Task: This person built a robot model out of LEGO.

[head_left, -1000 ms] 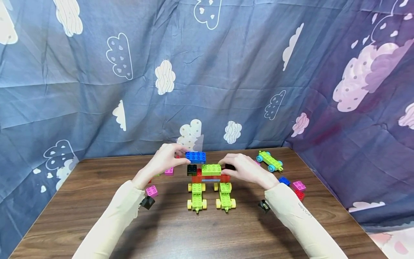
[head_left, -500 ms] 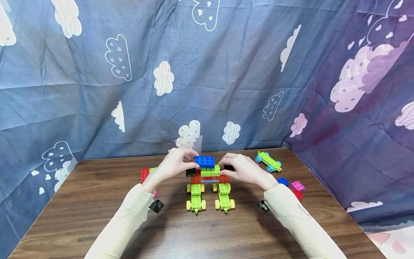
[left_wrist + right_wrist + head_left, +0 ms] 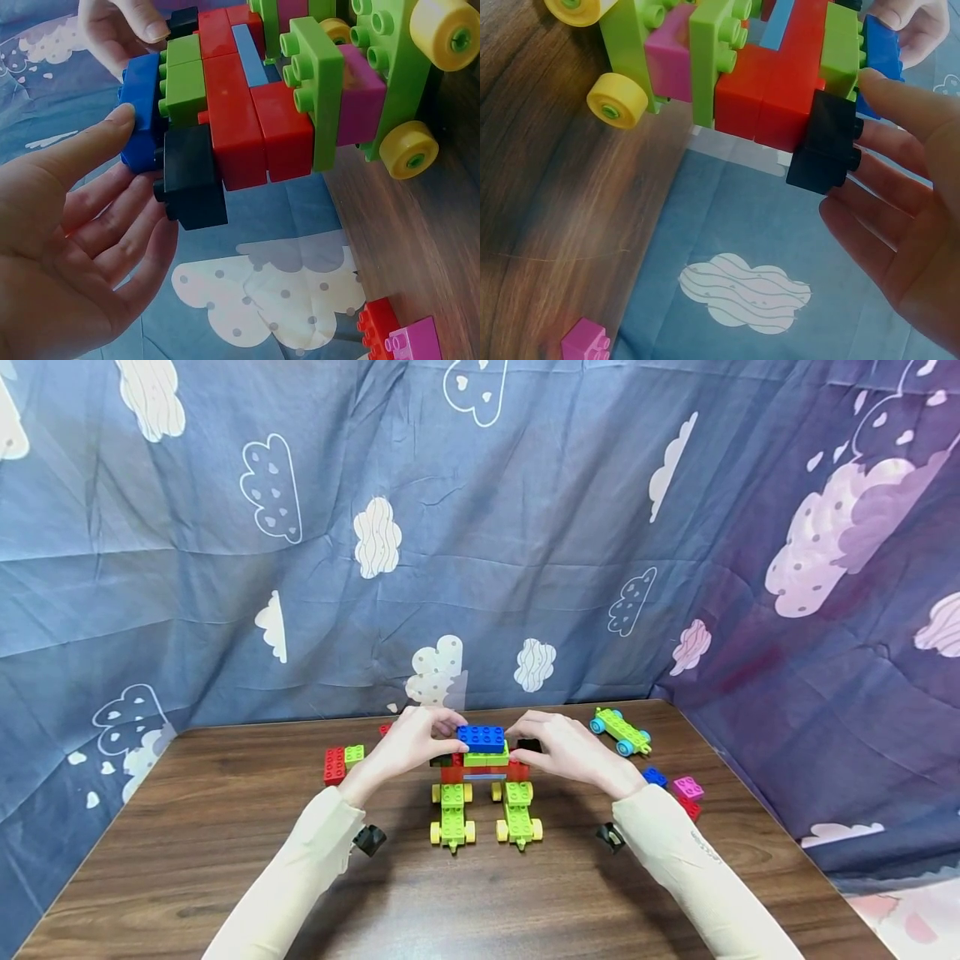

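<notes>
Since a second ago the blue brick (image 3: 482, 738) has travelled rightward from beside the left hand (image 3: 408, 748) to sit over the green bricks (image 3: 486, 757) atop the red block build (image 3: 483, 771) — its long axis runs left to right. The left hand pinches its left end, thumb and fingers curled round it; the right hand (image 3: 558, 749) steadies the build's right end at the black brick (image 3: 823, 142), fingers loosely extended. No containers are in view — loose bricks lie on the wooden table (image 3: 225, 860).

Head view high, facing forward-down; both wrist views close, sharing the brick build (image 3: 483, 764)
</notes>
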`<state>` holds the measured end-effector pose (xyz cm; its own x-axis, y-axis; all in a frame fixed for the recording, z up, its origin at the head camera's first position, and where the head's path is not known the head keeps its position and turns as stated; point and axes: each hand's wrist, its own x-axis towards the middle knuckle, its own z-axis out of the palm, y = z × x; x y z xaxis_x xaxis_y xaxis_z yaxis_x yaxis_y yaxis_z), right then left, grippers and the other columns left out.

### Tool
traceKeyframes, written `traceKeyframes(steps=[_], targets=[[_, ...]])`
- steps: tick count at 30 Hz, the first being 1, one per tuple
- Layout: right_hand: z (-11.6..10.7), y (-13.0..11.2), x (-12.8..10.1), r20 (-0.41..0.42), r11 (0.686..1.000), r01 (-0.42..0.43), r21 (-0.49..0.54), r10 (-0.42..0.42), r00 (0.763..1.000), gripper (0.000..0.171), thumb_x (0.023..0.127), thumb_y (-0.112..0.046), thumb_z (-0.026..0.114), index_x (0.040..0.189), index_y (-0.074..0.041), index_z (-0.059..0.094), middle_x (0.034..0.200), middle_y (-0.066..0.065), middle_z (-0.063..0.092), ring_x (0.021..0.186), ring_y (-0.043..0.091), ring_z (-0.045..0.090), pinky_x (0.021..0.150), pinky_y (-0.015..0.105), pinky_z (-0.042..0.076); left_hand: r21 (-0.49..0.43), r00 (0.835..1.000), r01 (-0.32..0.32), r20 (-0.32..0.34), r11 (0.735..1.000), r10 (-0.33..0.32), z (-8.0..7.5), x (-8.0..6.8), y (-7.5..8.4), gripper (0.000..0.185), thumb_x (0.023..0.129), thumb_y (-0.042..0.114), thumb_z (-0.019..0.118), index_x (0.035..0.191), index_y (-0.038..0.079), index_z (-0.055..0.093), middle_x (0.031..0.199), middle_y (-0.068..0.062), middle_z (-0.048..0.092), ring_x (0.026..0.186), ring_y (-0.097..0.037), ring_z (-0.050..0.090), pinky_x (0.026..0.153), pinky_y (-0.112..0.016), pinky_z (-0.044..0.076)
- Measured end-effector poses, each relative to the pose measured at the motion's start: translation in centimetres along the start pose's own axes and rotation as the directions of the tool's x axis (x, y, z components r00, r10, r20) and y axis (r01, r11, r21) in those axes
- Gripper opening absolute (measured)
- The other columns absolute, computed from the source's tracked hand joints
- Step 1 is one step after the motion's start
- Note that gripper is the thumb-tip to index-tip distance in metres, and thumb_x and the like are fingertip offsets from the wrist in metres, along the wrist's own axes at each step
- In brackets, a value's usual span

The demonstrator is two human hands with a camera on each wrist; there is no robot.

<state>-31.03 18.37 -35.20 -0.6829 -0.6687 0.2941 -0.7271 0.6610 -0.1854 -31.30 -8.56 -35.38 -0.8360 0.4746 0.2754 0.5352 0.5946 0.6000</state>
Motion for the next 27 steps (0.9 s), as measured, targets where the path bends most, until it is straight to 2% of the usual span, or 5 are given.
traceKeyframes(steps=[9,27], targets=[[-0.45,-0.42,0.31,-0.026,1.0,-0.013,-0.002,0.013,1.0,0.037,0.093,-0.037,0.068,0.122,-0.014,0.069,0.112,0.0,0.071,0.096,0.013,0.068,0.085,0.035,0.058,0.009,1.0,-0.015,0.0,1.0,0.015,0.13,0.16,0.08,0.031,0.085,0.025,0.079,0.11,0.007,0.072,0.104,-0.008,0.076,0.091,-0.018,0.072,0.087,-0.035,0.059],[-0.23,-0.68,0.55,0.002,0.999,-0.005,0.039,0.005,1.0,0.037,0.096,-0.035,0.064,0.126,-0.013,0.067,0.112,0.0,0.069,0.093,0.016,0.067,0.085,0.034,0.057,-0.018,0.999,-0.022,0.026,1.0,0.023,0.66,0.22,0.08,0.031,0.084,0.025,0.079,0.109,0.006,0.073,0.103,-0.009,0.076,0.089,-0.018,0.072,0.086,-0.035,0.059]])
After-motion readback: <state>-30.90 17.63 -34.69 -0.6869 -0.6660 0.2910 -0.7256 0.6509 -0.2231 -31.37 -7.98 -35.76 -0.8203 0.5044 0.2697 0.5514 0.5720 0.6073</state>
